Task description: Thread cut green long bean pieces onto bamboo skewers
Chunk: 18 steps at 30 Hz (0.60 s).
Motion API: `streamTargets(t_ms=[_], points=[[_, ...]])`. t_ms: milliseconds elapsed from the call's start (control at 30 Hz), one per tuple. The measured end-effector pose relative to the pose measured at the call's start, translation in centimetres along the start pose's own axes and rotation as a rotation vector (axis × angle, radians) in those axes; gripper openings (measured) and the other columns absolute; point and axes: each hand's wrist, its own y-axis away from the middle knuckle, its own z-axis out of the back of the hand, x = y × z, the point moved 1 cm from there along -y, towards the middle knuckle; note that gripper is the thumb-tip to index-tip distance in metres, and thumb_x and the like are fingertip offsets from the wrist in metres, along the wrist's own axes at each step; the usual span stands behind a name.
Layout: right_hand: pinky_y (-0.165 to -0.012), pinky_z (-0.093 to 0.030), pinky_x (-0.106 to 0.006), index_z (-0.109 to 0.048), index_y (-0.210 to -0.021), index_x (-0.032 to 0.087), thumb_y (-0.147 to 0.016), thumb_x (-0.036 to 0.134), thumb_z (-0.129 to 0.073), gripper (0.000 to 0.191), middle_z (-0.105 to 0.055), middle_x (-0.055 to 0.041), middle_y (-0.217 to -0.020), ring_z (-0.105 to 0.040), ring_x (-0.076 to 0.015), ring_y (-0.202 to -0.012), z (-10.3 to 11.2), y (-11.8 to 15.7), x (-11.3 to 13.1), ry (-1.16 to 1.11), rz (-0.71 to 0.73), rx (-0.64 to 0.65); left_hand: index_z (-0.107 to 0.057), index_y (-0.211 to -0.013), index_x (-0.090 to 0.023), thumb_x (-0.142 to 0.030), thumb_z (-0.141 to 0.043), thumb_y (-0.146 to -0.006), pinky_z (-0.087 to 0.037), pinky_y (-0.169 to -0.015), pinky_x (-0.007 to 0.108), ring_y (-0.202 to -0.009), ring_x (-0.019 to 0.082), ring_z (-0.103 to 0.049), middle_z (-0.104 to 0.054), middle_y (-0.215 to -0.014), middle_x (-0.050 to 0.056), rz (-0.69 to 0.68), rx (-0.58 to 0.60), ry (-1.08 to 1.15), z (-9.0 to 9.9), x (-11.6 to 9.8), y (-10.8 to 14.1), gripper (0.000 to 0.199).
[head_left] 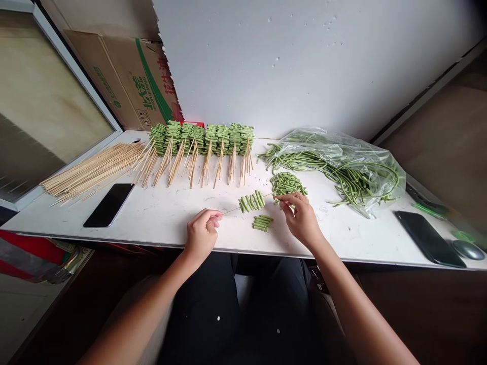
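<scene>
My left fingers (215,214) pinch the skewer (230,211) by its bare end, seemingly to steady it above the counter (148,223), beans (251,202) threaded farther up. My right fingers (282,198) sit narrow near its tip; I cannot tell what they grip. The pile (288,183) lies close, probably for easy reach.

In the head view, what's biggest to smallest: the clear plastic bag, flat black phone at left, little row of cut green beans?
1. Clear plastic bag
2. Flat black phone at left
3. Little row of cut green beans
</scene>
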Motion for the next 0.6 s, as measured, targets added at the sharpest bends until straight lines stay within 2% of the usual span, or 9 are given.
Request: streamTargets(t_ms=[133, 333, 400, 500, 600], points=[[-0.074, -0.051, -0.040, -0.075, -0.108, 0.024, -0.101, 0.046, -0.061, 0.026, -0.073, -0.0121, -0.113, -0.065, -0.0287, -0.098, 1.1, -1.2, 0.3, -0.067, -0.019, 0.015, -0.072, -0.093, -0.019, 0.010, -0.041, -0.078, -0.060, -0.074, 0.023, -0.072, 0.013, -0.071, -0.072, -0.080, 0.000, -0.061, -0.020, 0.011, -0.3, -0.8, -1.2, 0.045], [-0.056, -0.046, -0.034, -0.079, -0.101, 0.020, -0.088, 0.059, -0.075, 0.042, -0.079, -0.0123, -0.099, -0.068, -0.0233, -0.074, 2.4, -3.1, 0.3, -0.152, -0.187, -0.009, -0.072, -0.094, -0.019, 0.010, -0.042, -0.078, -0.060, -0.074, 0.024, -0.073, 0.014, -0.072, -0.072, -0.080, 0.000, -0.059, -0.045, -0.018, 0.1, -0.4, -2.9, 0.044], [-0.056, -0.047, -0.032, -0.079, -0.100, 0.019, -0.084, 0.060, -0.079, 0.044, -0.079, -0.0127, -0.098, -0.071, -0.0247, -0.078, 2.5, -3.7, 0.0, -0.217, -0.222, -0.033, -0.072, -0.094, -0.019, 0.009, -0.043, -0.078, -0.059, -0.073, 0.024, -0.072, 0.014, -0.071, -0.072, -0.080, -0.001, -0.047, -0.043, -0.039, 0.4, 0.3, -3.0, 0.044], [-0.063, -0.052, -0.033, -0.079, -0.101, 0.019, -0.081, 0.060, -0.083, 0.046, -0.080, -0.0125, -0.099, -0.074, -0.0275, -0.090, 2.3, -4.6, -0.4, -0.350, -0.269, -0.054, -0.072, -0.094, -0.019, 0.008, -0.043, -0.078, -0.058, -0.072, 0.024, -0.072, 0.014, -0.072, -0.072, -0.080, -0.001, -0.025, -0.052, -0.069, 0.6, 1.1, -3.2, 0.043], [-0.067, -0.055, -0.034, -0.078, -0.102, 0.020, -0.078, 0.060, -0.085, 0.048, -0.080, -0.0123, -0.100, -0.074, -0.0276, -0.091, 2.2, -5.3, -0.2, -0.503, -0.328, -0.059, -0.072, -0.093, -0.019, 0.007, -0.044, -0.078, -0.058, -0.073, 0.024, -0.073, 0.014, -0.072, -0.072, -0.079, -0.001, -0.016, -0.059, -0.091, 0.8, 1.4, -3.4, 0.041]])
